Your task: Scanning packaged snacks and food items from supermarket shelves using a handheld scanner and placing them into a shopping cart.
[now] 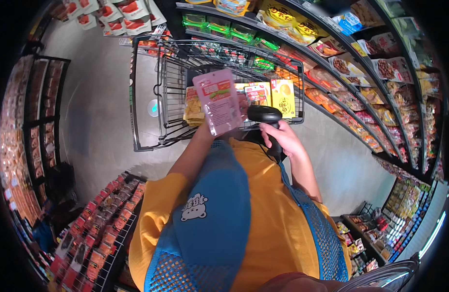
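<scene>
My left hand (206,130) holds up a flat pink food packet (217,104) with its printed side facing me. Most of that hand is hidden behind the packet. A black handheld barcode scanner (264,114) is gripped by its handle in my right hand (287,138), just right of the packet. Below both hands is a black wire shopping cart (166,109). Inside it are a yellow box (282,98), a smaller red-and-white pack (257,95) and yellowish bags (193,106), partly covered by the pink packet.
Stocked store shelves (355,69) with bagged snacks curve along the right. A rack of red packets (104,226) stands behind me at left, and another display (45,120) lines the far left. Grey floor (93,91) runs between them. White pouches (126,16) hang beyond the cart.
</scene>
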Motion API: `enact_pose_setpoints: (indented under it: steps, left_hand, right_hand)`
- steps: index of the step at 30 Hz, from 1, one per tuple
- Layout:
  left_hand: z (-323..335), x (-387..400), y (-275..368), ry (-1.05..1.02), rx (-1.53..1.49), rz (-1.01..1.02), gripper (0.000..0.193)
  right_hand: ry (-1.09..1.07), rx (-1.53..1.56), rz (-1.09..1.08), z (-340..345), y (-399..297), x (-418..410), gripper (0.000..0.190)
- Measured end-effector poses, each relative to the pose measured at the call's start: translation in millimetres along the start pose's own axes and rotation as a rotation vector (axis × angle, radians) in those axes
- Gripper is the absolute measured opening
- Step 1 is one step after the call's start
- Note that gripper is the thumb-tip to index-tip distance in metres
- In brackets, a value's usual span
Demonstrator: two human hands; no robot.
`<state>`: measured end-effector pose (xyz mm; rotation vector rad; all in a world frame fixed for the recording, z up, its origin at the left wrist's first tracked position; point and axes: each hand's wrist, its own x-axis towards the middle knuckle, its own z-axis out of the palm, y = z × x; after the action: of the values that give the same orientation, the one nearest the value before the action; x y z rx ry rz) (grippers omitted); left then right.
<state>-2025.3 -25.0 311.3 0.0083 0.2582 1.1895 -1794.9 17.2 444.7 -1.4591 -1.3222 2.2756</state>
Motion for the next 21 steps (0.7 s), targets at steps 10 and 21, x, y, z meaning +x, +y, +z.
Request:
enact_pose_setpoints:
  steps: [10,21]
  left_hand:
    - [-101,-13,-15,0.686,0.411,0.053,0.043]
    - [-211,153,-114,1.093,1.312,0.216,0.028]
  right_hand:
    - [0.418,0.579,-0.064,-102,73,-81,0.024]
    - [0.375,0.427,-0.004,-141,79,-91,0.024]
